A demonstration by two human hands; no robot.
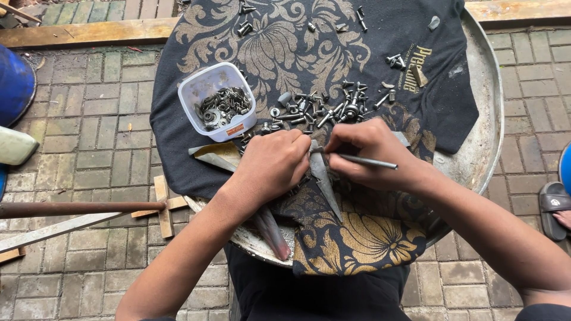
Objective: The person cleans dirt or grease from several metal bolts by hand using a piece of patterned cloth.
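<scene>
My left hand is closed over flat pointed grey metal pieces that lie on a black cloth with gold flower patterns. My right hand pinches a thin metal rod that sticks out to the right, its tip meeting the metal piece between both hands. Just beyond my fingers lies a heap of loose bolts and screws. A clear plastic tub of washers stands to the upper left of my left hand.
The cloth covers a round metal tray set over a brick-paved floor. More screws are scattered at the cloth's far side. A rusty pipe and wooden strips lie at the left. Another person's sandalled foot shows at the right edge.
</scene>
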